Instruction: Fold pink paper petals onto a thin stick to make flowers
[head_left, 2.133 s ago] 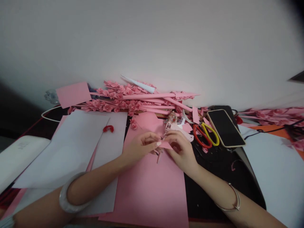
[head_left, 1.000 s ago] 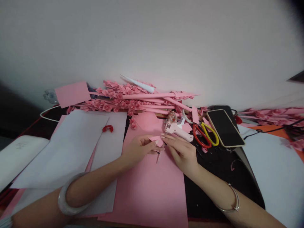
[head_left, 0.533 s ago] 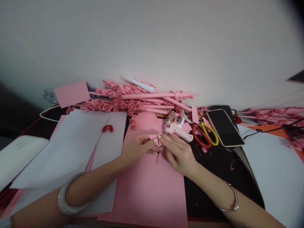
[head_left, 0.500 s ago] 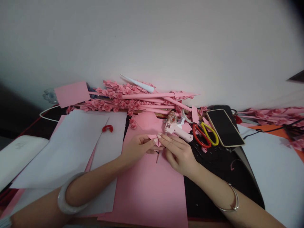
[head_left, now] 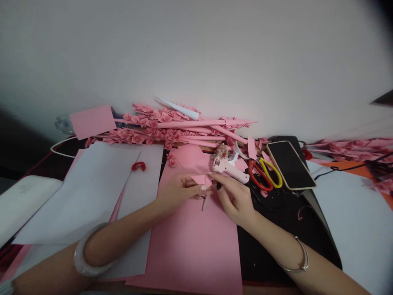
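A small folded piece of pink paper (head_left: 201, 180) is pinched between the thumb and fingers of my left hand (head_left: 176, 192). My right hand (head_left: 235, 198) is at the paper's right corner, its index finger touching or very close to it. The right thumb, with a dark nail, stands apart from that finger, and nothing shows between them. Below the folded piece a thin pointed sliver (head_left: 203, 205) pokes down; I cannot make out what it belongs to. Both hands are above a large pink sheet (head_left: 193, 246).
Behind the hands lie a glue gun (head_left: 229, 168), scissors (head_left: 265, 176) with red and yellow handles, and a phone (head_left: 290, 164). Pink paper flowers (head_left: 147, 121) line the wall. White sheets (head_left: 80, 188) and a red clip-like object (head_left: 138, 166) are on the left.
My right fingers have come off the top of the folded paper and shifted to its right corner, with the thumb now showing. My left hand keeps its hold.
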Demonstrator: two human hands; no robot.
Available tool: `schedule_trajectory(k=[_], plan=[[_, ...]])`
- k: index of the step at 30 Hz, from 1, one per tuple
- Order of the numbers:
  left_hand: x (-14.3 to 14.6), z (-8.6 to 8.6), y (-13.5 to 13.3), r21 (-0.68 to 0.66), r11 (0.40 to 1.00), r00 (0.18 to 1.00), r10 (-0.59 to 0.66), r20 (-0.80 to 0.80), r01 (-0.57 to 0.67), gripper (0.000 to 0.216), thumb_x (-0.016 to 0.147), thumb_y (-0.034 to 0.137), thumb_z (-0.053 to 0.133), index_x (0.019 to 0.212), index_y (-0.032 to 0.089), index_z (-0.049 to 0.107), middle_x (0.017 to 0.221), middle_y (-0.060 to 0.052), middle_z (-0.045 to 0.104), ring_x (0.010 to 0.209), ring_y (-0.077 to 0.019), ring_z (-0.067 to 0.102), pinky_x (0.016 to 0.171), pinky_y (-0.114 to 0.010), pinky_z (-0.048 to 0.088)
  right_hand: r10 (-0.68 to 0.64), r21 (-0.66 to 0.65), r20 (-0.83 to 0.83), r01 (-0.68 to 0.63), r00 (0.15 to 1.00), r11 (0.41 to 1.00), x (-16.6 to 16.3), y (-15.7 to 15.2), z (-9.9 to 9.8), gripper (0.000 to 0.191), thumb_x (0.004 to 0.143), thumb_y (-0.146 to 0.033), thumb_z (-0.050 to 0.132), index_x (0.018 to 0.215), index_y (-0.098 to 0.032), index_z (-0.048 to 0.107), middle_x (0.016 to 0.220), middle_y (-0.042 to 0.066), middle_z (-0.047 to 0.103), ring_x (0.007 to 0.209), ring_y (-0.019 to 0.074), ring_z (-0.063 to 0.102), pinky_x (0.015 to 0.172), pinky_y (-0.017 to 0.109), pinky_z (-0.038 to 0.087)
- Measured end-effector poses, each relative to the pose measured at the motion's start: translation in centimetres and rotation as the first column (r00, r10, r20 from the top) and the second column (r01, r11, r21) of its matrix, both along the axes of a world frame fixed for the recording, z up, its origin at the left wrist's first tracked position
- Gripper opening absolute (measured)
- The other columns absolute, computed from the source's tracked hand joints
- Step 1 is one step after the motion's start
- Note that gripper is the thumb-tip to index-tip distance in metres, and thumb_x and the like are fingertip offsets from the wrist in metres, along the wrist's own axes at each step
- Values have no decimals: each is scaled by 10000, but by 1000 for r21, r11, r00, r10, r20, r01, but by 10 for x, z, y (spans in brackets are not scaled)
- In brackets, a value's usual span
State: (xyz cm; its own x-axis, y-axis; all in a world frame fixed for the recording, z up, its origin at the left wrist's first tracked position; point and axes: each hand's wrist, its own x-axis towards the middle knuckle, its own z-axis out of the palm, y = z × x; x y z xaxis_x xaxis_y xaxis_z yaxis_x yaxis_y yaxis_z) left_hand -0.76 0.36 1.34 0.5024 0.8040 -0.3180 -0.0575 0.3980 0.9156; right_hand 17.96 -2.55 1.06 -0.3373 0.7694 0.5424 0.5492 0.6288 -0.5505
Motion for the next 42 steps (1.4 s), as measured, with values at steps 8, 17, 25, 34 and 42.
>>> schedule_trajectory(k=[8, 17, 25, 34, 42], plan=[[2, -3, -4, 73, 994, 997, -75, -20, 76, 243, 743, 216, 676, 956, 157, 573, 688, -9, 715, 637, -144, 681, 641, -273, 549, -11, -170, 83, 25, 996, 985, -2, 3, -1, 134, 888, -188, 436, 761, -179, 478, 662, 9, 497, 605, 148, 469, 570, 268, 375], [4, 0, -7, 66, 991, 993, -119, -25, 120, 293, 742, 188, 678, 960, 180, 482, 619, 10, 696, 628, -147, 686, 603, -250, 543, 114, -344, -73, -132, 991, 930, -7, 0, 0, 273, 919, -158, 350, 650, -200, 368, 543, -40, 424, 455, 98, 369, 480, 235, 286], [4, -3, -5, 108, 989, 992, -106, 75, 97, 157, 780, 194, 630, 895, 149, 533, 703, -9, 677, 627, -131, 655, 605, -266, 536, -26, -407, -123, -27, 992, 913, -7, 0, -5, 318, 934, -236, 387, 618, -196, 399, 519, -51, 376, 462, 97, 356, 468, 229, 301], [2, -3, -3, 218, 963, 987, -151, -62, 161, 149, 824, 206, 553, 728, 129, 636, 645, 6, 607, 583, -98, 602, 637, -249, 517, -44, -194, -101, 23, 994, 981, -5, 1, -5, 233, 875, -122, 473, 1034, -195, 628, 876, 46, 693, 753, 151, 638, 698, 266, 502], [3, -6, -3, 146, 975, 985, -169, 18, 165, 132, 818, 238, 579, 761, 130, 630, 671, 0, 634, 605, -110, 626, 659, -268, 531, -42, -58, -85, 37, 996, 998, -3, -2, -4, 289, 872, -102, 487, 1075, -208, 663, 887, 54, 732, 762, 158, 682, 677, 266, 544]])
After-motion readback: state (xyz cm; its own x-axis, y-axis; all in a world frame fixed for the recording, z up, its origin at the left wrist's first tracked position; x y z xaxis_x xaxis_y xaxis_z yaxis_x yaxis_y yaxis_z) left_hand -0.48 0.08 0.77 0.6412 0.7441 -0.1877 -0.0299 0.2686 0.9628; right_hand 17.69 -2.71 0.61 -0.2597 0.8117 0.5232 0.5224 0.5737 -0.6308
